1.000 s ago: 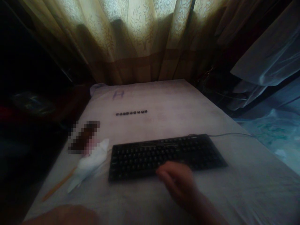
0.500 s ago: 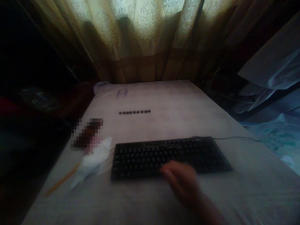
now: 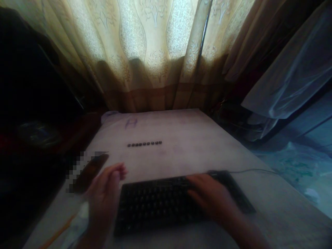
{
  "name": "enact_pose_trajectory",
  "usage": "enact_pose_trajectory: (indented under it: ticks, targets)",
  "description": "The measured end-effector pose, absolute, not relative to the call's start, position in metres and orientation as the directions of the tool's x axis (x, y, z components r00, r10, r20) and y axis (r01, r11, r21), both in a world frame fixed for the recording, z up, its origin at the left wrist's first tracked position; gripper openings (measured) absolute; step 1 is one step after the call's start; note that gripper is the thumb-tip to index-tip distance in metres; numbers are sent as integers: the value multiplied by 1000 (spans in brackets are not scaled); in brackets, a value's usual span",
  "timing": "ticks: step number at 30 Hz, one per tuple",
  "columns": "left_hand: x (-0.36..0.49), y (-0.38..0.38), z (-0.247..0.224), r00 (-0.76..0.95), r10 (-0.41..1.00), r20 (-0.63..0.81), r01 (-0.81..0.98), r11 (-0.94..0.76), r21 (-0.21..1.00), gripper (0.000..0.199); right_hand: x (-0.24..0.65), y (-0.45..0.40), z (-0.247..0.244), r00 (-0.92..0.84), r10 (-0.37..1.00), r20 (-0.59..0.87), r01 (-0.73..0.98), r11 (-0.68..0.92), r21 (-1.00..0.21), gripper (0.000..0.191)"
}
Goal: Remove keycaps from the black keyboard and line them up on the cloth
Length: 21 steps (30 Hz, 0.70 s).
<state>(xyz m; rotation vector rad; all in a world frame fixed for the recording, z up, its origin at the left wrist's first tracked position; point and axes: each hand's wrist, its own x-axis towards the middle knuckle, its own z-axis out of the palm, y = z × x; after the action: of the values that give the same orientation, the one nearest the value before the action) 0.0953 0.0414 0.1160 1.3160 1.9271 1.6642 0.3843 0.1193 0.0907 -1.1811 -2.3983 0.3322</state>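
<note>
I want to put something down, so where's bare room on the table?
Bare cloth stretches right of the row of dark pieces, beyond the keyboard. It's crowded at left, with the left hand, white bundle and orange stick.

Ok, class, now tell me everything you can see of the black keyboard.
The keyboard is long, flat and black, plastic by its look, with rows of small dark keys whose markings are too blurred to read. It lies keys up across the pale table cover, its right end angled slightly farther away. A thin dark cable runs off to the right from its far edge. The right hand is over its right half, hiding some keys; whether it touches them is unclear.
</note>
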Motion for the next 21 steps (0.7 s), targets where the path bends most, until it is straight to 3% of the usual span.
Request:
enact_pose_trajectory:
  ticks: [5,12,21]
  targets:
    - [78,70,70,-582,792,184,413,93,906,41,374,133,91,-616,785,70,750,611,-254,21]
    - [61,70,41,-583,813,-6,279,207,938,54,366,147,81,-628,776,-63,775,615,-147,18]
    - [64,67,33,-550,835,-2,358,238,903,53,370,157,97,-650,745,-148,741,579,-339,15]
